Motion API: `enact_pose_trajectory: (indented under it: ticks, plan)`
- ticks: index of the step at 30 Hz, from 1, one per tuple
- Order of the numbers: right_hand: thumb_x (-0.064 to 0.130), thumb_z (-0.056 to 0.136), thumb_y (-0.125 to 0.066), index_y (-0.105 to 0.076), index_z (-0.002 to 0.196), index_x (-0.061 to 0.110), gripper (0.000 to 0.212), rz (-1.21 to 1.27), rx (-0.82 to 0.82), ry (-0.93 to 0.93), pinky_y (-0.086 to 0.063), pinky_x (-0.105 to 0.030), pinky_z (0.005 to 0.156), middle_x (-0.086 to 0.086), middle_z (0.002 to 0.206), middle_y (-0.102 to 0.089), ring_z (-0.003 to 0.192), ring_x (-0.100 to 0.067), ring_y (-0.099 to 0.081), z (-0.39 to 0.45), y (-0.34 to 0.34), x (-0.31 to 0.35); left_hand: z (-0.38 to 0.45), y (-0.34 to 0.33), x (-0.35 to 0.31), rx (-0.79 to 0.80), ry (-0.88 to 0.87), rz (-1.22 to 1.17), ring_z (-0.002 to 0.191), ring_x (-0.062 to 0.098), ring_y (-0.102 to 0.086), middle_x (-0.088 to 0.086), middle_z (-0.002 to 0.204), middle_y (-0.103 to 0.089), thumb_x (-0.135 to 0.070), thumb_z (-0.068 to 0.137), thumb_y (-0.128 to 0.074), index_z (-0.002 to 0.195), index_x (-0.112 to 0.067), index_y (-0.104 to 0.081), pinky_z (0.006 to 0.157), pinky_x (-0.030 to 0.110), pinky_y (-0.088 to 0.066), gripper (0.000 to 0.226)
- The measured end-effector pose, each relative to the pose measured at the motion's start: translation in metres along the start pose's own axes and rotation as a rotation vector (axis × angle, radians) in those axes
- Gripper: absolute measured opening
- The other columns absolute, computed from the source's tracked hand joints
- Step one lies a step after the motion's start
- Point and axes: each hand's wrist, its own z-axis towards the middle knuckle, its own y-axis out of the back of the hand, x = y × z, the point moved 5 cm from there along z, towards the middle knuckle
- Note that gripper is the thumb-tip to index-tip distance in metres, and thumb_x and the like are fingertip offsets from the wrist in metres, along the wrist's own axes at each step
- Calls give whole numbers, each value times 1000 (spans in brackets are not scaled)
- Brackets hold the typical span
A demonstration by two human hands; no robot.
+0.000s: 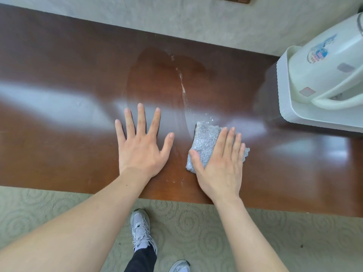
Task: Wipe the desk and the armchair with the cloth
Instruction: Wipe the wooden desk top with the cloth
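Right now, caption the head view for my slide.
Right hand presses cloth on desk; left hand flat beside it.

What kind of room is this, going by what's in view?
Probably a hotel room or an office, though I can't be sure. A glossy wooden desk stands against a pale wall, with patterned carpet below and a white electric kettle sitting on a tray.
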Motion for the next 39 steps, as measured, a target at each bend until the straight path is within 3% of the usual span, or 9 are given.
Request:
enact_pose_trajectory:
  ticks: [10, 17, 25, 29, 33, 36, 39]
  plan:
    - [51, 105, -19, -4, 159, 5, 73, 2, -11, -3, 0, -43, 126, -14, 168, -1, 155, -29, 1, 158, 29, -45, 2, 3, -1, 36, -4, 41, 155, 40, 3, 12, 170, -4, -71, 96, -2, 163, -32, -10, 122, 60, -3, 78]
    - [44, 107, -20, -6, 159, 5, 66, -3, -4, -7, -1, -45, 125, -14, 168, -4, 155, -29, -1, 236, 37, -28, 2, 3, -1, 27, -15, 54, 155, 43, -1, 14, 169, -9, -69, 97, -10, 163, -30, -14, 122, 62, -7, 77]
    - [48, 105, -21, -10, 159, 10, 67, -8, 5, 280, -3, -43, 126, -10, 168, -7, 155, -26, 0, 162, 22, 40, 2, 4, -1, 36, -3, 53, 155, 41, 1, 12, 170, -8, -69, 97, -6, 163, -32, -12, 123, 60, -4, 75]
    - [52, 103, -15, -3, 160, 16, 69, 18, 47, 306, 2, -39, 126, -3, 169, 4, 155, -18, 11, 70, 11, 31, 2, 7, -1, 32, -5, 32, 155, 41, -3, 13, 169, -12, -67, 98, -10, 162, -31, -18, 123, 60, -8, 74]
    - [53, 104, -11, -6, 161, 17, 67, 6, 85, 316, -1, -38, 125, -1, 169, -1, 155, -16, 5, -4, 1, 6, 1, 6, 0, 27, -17, 18, 155, 41, -7, 13, 169, -16, -65, 99, -15, 162, -29, -22, 122, 61, -10, 73]
    - [53, 103, -8, -7, 160, 19, 67, 29, 86, 284, 1, -36, 125, 1, 168, -1, 155, -15, 6, 20, 5, -1, 0, 5, -1, 24, -22, 17, 154, 43, -10, 15, 167, -20, -63, 99, -19, 161, -27, -26, 121, 62, -12, 72]
    - [46, 102, -13, -11, 160, 13, 66, 58, 10, 120, -2, -37, 126, -5, 168, -7, 156, -21, -1, 91, 15, -9, 2, 4, 0, 15, -22, 25, 153, 44, -12, 16, 167, -22, -62, 99, -21, 160, -26, -28, 121, 63, -14, 71]
